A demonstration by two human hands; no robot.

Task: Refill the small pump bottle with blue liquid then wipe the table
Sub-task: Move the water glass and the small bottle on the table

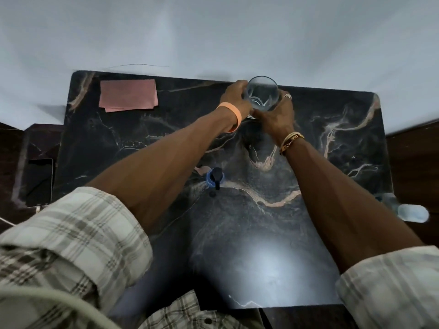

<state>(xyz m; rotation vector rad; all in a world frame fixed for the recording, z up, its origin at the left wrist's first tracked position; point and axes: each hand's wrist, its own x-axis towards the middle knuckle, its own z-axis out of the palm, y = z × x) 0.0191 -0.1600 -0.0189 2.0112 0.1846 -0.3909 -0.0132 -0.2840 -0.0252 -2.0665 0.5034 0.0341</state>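
The left hand (234, 97) and right hand (276, 115) wrap around a clear glass (262, 92) at the far edge of the dark table (332, 162). I cannot tell what is in the glass. The small pump bottle (215, 178) with blue liquid stands near the middle, between the arms, and a pink cloth (128, 96) lies at the far left

dim | glare on table (268, 269) | soft blur | edges warped

A folded cloth (128, 95) lies on the counter (332, 162) at upper left. A glass (262, 93) stands upper centre. The pump bottle (215, 178) sits mid-frame, below it.
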